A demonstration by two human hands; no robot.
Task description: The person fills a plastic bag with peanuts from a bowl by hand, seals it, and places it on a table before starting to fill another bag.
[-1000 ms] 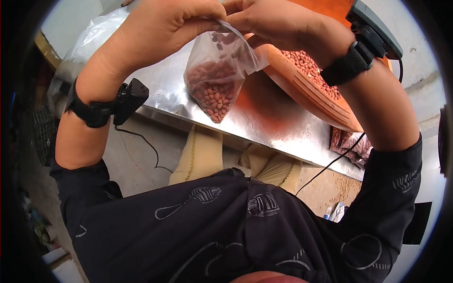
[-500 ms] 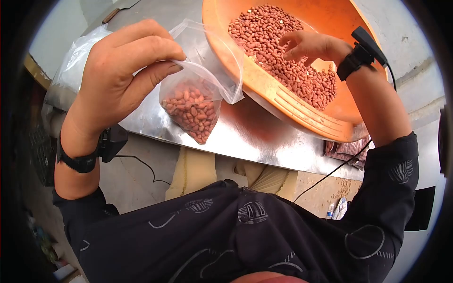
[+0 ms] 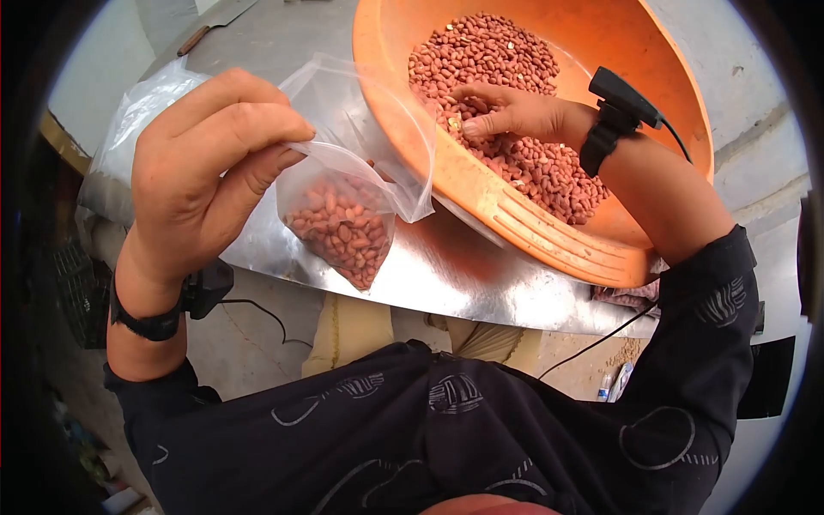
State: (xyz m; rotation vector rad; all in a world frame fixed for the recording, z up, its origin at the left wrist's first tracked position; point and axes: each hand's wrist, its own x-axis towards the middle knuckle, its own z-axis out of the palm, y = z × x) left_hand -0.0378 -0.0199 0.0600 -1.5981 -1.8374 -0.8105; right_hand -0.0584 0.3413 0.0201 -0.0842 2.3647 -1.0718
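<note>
Between the thumb and fingers of my left hand [image 3: 210, 163], the rim of a clear plastic bag [image 3: 365, 176] is pinched. The bag hangs with its mouth open beside the basin. Reddish-brown peanuts [image 3: 343, 232] fill its lower part. My right hand [image 3: 532, 116] is inside an orange basin [image 3: 549, 236], its fingers stretched and thumb apart, touching the heap of loose peanuts [image 3: 485, 51]. Some fingertips are partly hidden among the nuts.
A metal table [image 3: 429, 283] lies under the basin and bag. Clear plastic bags [image 3: 150, 107] are at the left, and a wooden-handled knife [image 3: 195, 39] lies at the back. Filled packs [image 3: 627, 296] show below the basin's right side. Cables run from both wrist straps.
My right hand has moved left and down into the peanuts. The left hand and bag sit slightly lower and farther left in view.
</note>
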